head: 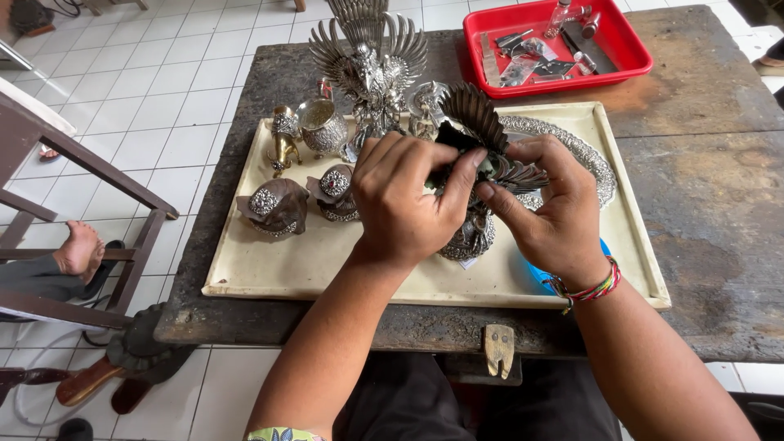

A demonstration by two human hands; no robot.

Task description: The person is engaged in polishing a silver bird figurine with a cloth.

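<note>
Head view, both hands over a cream tray [269, 273] that lies on a dark, worn surface [719, 237]. Near the tray's left edge: two dark rounded caps with silver jewelled medallions [276, 206], matte shells against bright filigree. Behind them, toward the far left corner, a small gilt figurine [283, 139] and an embossed silver cup [322, 126]. At the far edge stands a winged silver bird statue [369, 61], feathers fanned and sharply ribbed. Left hand [406, 200] is closed in a pinch on the silver winged ornament [482, 175], fingers curled over its upper part. The ornament sits upright at tray centre, base resting on the tray; its feather fan is dark, layered and thin-edged, the base rounded and chased. Right hand [549, 214] grips the same piece from the other side, thumb and forefinger on the spread feather tips. Judgement: the feathers look thin and bendable, so pressure is best kept at the root of the fan, the base steadied against the tray, with small twisting moves only. Behind the right hand, an oval embossed silver platter [584, 151]. At the surface's far right corner, a red plastic tray [629, 45] with small tools and vials.
</note>
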